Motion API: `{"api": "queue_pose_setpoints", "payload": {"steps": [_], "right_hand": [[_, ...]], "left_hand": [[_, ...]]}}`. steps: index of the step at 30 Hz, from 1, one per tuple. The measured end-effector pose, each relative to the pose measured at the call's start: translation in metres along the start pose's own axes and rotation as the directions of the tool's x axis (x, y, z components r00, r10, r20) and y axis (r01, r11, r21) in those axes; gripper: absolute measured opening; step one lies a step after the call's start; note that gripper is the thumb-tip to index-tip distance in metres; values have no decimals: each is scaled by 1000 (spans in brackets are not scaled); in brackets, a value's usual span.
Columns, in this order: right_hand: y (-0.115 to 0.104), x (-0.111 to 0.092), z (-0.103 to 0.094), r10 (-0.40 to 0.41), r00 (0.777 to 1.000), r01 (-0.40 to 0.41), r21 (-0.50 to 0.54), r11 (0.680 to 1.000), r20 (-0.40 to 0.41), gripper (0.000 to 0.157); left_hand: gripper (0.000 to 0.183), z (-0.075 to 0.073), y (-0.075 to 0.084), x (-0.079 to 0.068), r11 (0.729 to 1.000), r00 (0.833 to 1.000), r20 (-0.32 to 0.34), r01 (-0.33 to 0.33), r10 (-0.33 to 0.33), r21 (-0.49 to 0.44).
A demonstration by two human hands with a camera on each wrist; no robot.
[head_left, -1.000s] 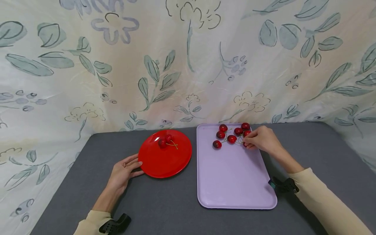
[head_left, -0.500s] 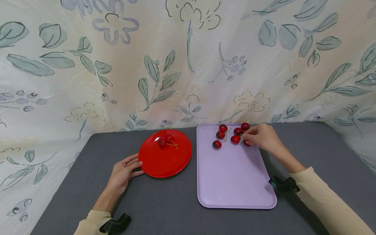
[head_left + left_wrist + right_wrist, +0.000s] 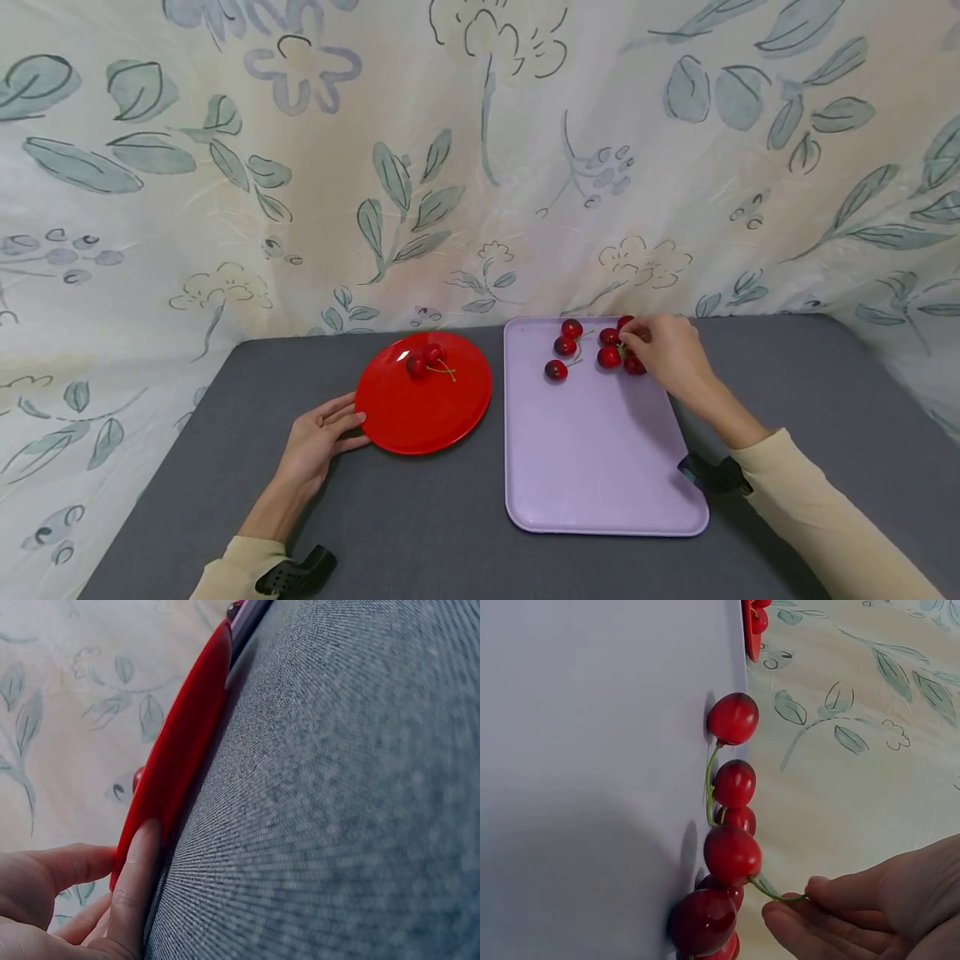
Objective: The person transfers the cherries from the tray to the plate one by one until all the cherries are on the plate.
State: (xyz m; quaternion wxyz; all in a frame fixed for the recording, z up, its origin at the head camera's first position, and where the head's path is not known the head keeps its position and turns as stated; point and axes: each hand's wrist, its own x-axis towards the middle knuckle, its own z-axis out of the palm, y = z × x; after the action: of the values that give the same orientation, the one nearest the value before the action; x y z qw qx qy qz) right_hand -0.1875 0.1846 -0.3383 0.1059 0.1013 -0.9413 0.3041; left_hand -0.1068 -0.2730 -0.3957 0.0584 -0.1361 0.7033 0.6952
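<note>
My left hand (image 3: 315, 442) grips the left rim of a round red plate (image 3: 423, 417); in the left wrist view its fingers lie on both faces of the rim. Two cherries (image 3: 416, 365) with joined green stems lie near the plate's far side. At the far right of a lilac tray (image 3: 592, 467), my right hand (image 3: 667, 354) pinches a green stem (image 3: 776, 895) between thumb and forefinger. That stem leads to a red cherry (image 3: 733, 856). Several other cherries (image 3: 556, 371) lie close by on the tray; the hand partly hides some of them.
The plate stands left of the tray with a narrow gap between them, both on a dark grey tabletop (image 3: 420, 525). A floral cloth (image 3: 315, 208) hangs behind the table's far edge.
My right hand has shifted slightly right and toward the far edge, its thumb and forefinger still together. One cherry beside it has moved right. My left hand stays on the plate.
</note>
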Motion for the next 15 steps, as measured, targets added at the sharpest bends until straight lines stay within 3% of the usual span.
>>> {"api": "queue_pose_setpoints", "payload": {"steps": [7,15], "right_hand": [[-10,4,2,-46,998,47,51,998,-33,15],[-22,9,7,-40,998,30,175,984,51,15]], "left_hand": [[52,0,1,-1,1000,1000,-6,2,-2,-5],[52,0,0,-1,1000,1000,3,0,0,1]]}}
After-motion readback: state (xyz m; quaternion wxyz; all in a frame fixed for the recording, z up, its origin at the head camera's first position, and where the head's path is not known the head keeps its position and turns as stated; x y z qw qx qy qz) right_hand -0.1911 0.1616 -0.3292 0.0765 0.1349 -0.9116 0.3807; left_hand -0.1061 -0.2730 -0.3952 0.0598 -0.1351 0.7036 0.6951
